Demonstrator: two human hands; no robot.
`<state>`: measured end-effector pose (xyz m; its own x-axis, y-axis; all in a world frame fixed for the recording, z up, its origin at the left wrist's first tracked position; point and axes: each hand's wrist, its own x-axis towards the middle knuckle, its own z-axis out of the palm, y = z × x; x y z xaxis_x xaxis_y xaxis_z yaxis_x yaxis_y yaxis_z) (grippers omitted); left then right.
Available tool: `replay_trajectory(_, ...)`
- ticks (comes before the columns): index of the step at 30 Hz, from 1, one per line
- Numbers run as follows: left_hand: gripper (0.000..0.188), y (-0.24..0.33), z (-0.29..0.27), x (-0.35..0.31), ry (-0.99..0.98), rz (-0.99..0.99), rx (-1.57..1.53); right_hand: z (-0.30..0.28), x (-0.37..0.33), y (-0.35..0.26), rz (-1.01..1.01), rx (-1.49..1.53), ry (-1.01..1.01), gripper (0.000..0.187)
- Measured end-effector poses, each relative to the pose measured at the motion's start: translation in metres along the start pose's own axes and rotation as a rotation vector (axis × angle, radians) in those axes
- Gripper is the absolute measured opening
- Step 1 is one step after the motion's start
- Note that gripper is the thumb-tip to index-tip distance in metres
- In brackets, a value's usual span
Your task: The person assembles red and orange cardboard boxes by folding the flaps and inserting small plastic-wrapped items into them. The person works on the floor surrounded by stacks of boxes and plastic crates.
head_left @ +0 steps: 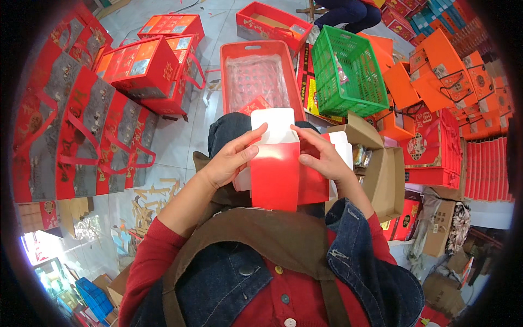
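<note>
A small red carton (275, 177) stands on my lap, its white inner flap (274, 122) raised at the far end. My left hand (235, 155) grips its left side, thumb and fingertips at the flap's edge. On the opposite side my right hand (325, 155) has its fingers at the fold between flap and red panel. Beneath my right hand lies a second red carton (314, 188), partly hidden, with white flaps (341, 145) showing beyond it. Ahead of my knees is a red plastic crate (226, 82) lined with clear film, holding a red packet (257, 103).
A green plastic basket (348, 102) stands ahead to the right, beside an open brown cardboard box (388, 182) of small packets. Orange boxes (444, 82) pile up at right. Red gift boxes (136, 68) and large red-grey bags (76, 131) fill the left. Another person's legs (351, 13) show at the top.
</note>
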<state>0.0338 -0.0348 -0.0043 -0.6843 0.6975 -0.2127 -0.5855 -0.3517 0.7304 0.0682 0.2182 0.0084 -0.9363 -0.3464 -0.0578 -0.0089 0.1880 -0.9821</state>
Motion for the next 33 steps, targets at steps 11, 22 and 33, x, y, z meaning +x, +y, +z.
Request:
replay_trajectory(11, 0.039, -0.019, -0.009, 0.007, 0.122, 0.097, 0.032, 0.036, -0.005, 0.013, -0.004, 0.486, 0.209, 0.063)
replay_trajectory(22, 0.023, -0.016, 0.001, 0.013, 0.033, 0.444, 0.496, 0.006, 0.023, -0.001, -0.112, 0.659, 0.043, 0.039)
replay_trajectory(33, 0.042, -0.024, 0.014, 0.009, 0.074, 0.550, 0.375, 0.004, 0.027, -0.045, 0.077, -0.099, -0.012, 0.024)
